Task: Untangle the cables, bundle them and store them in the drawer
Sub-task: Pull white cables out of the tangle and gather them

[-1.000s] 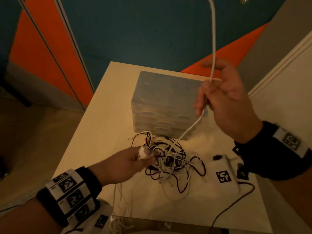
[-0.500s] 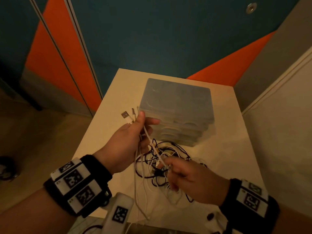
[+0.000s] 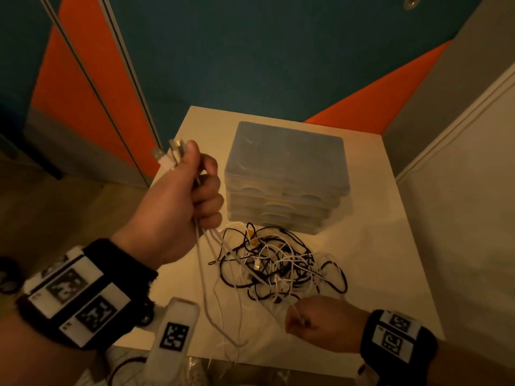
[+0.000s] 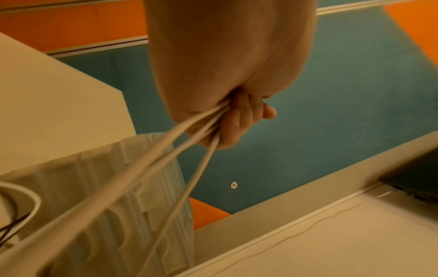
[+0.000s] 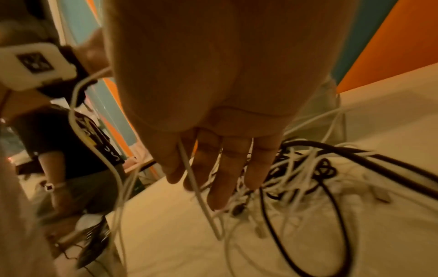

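A tangle of black and white cables [image 3: 278, 263] lies on the white table [image 3: 390, 274], in front of a translucent drawer unit [image 3: 287, 174] whose drawers are closed. My left hand [image 3: 200, 188] is raised left of the unit. It grips several white cable strands [image 4: 170, 150] in a fist, with their plugs [image 3: 170, 154] sticking out above the thumb. The strands hang down to the tangle. My right hand [image 3: 303, 321] is low near the table's front edge. It pinches one thin white cable [image 5: 189, 174] between thumb and forefinger, and that cable runs back into the tangle [image 5: 308, 168].
A white block with a black marker [image 3: 174, 334] sits at the table's front left edge. Blue and orange wall panels [image 3: 250, 65] stand behind the table, and a pale wall [image 3: 459, 218] closes the right side. A laptop edge [image 4: 414, 178] shows in the left wrist view.
My left hand has risen from the tangle with the cable ends in its grip. My right hand has come down from high above the unit to the front edge, holding a white cable.
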